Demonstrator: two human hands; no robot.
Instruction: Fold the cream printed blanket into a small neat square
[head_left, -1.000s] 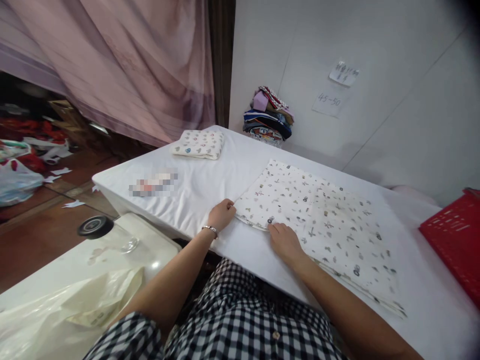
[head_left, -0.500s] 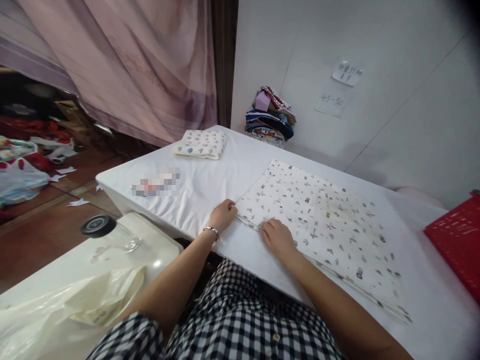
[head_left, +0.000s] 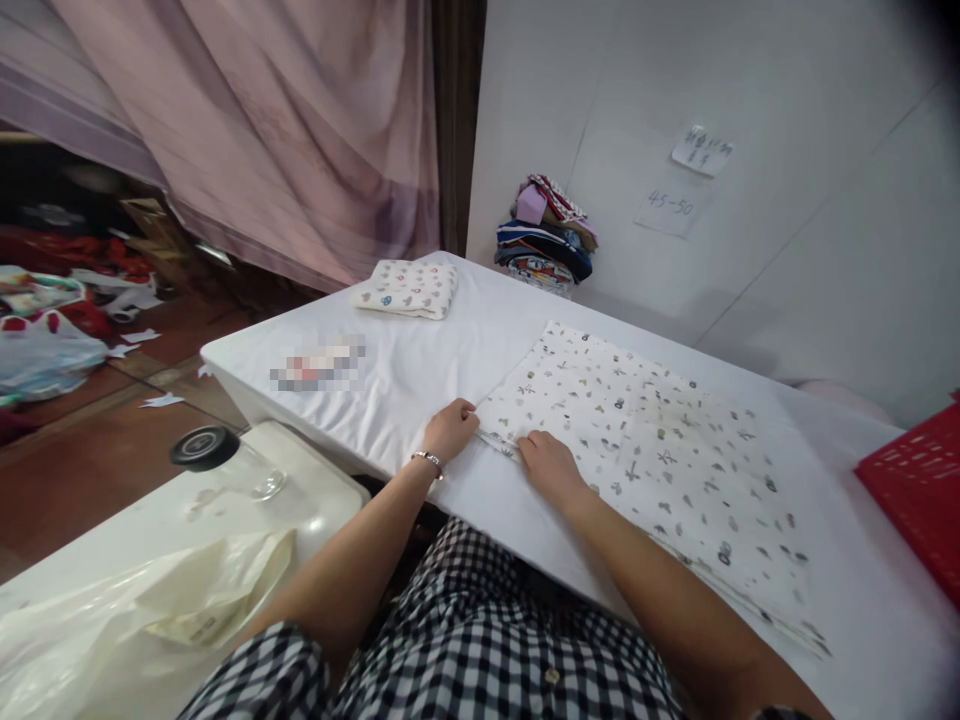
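Head view: left grip (head_left: 451, 430) pinches the cloth (head_left: 660, 460) corner; right grip (head_left: 553, 468) touches its edge, closure indeterminable. Uneven pull could skew the layers.

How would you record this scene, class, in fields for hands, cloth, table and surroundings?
Left hand: pinching the cloth's left corner
Right hand: on its near edge, grip unclear
Cloth: white, printed, layered, lying on the table
Table: white-covered; also bears a folded bundle
By the wall: clothes pile
View's right: red basket
View's left: jar
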